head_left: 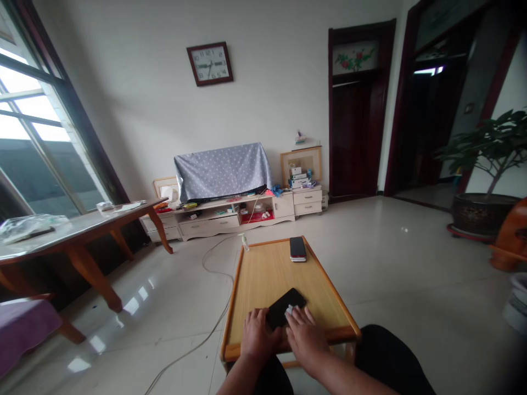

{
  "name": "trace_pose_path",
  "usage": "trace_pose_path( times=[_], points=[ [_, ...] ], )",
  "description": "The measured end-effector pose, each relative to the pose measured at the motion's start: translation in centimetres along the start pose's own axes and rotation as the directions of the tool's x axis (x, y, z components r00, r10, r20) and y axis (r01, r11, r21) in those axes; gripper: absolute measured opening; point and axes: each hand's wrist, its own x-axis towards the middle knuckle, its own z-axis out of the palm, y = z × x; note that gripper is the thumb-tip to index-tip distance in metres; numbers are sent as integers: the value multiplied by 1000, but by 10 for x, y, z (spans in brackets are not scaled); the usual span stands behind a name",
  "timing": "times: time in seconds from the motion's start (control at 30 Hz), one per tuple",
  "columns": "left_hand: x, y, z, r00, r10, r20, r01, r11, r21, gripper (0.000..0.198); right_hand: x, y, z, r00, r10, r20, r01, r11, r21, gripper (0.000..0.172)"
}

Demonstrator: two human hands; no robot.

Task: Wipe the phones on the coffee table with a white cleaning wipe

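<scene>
1. Both of our forearms are entering from the bottom edge of the head view, with our dark-clothed knee beside them at lower right.
2. We are resting our left hand (258,333) on the near end of the black phone (285,308), fingers loosely curled over its lower corner, pinning it rather than gripping it.
3. We are pressing our right hand (303,336) down on a small white cloth (289,310), fingers bunched on it, against the phone's face.
4. That phone is lying flat on the bamboo tray table (263,274), just ahead of both hands, its long axis running diagonally from near-left to far-right. Our hands are about equally near.
5. We are leaving a second phone (297,248) at the far edge, well apart, beside a small bottle (245,241).
</scene>
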Motion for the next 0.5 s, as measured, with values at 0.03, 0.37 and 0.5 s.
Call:
trace_pose_path(
  times=[0.03,0.37,0.5],
  points=[
    [0,0,0,1000,5,0,-5,1000,1,57,-3,-5,2,1000,-26,5,26,999,20,54],
    [2,6,1,999,20,-41,-19,999,27,54,29,39,-10,991,80,-109,-67,991,120,51],
    [3,7,1,997,49,-61,-47,998,33,52,48,65,-13,982,121,-147,-95,980,177,50]
  ],
)
